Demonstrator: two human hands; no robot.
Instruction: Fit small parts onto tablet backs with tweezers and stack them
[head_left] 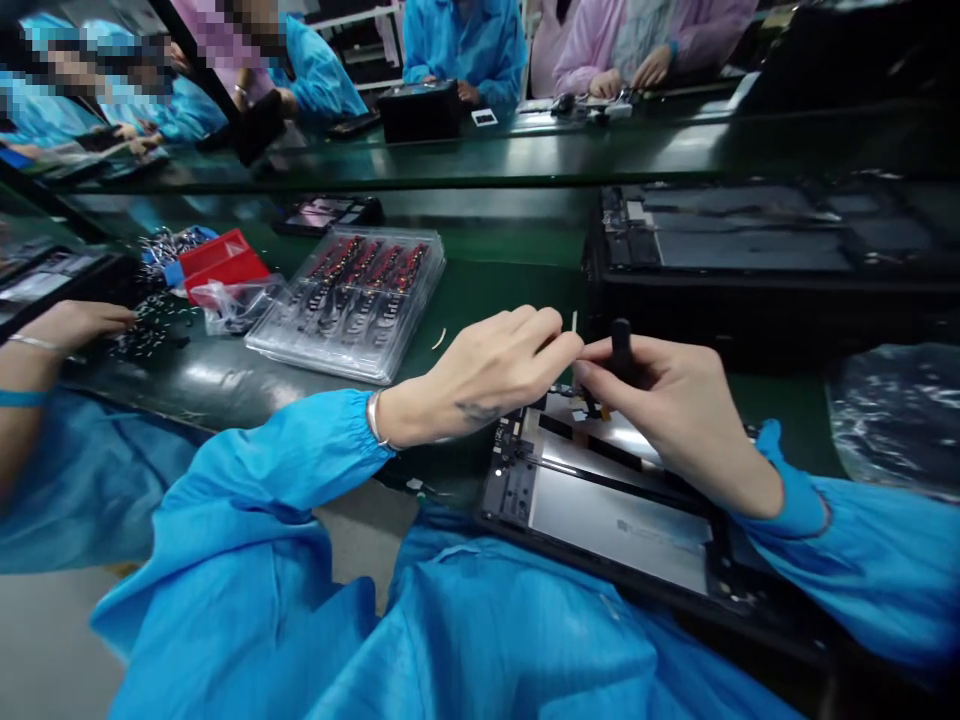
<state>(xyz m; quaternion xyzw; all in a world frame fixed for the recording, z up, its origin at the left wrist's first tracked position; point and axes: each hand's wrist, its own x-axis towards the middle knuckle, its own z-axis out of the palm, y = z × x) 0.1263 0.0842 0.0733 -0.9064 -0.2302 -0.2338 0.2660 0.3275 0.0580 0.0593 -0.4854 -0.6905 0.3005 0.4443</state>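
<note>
An opened tablet (600,510) with its back off lies at the near edge of the green bench, showing a silver battery and a black frame. My right hand (675,410) is closed round a black tool (621,345) whose tip points down at the tablet's upper edge. My left hand (495,370) pinches its fingertips together right beside that tip, over a small part too tiny to name. Both arms wear blue sleeves, and a bracelet is on my left wrist.
A clear plastic tray (349,300) of small parts lies to the left, with a red box (221,262) and a plastic bag beyond it. A black stack of tablets (757,270) stands behind my hands. A neighbour's hand (71,325) rests at far left. Other people work across the bench.
</note>
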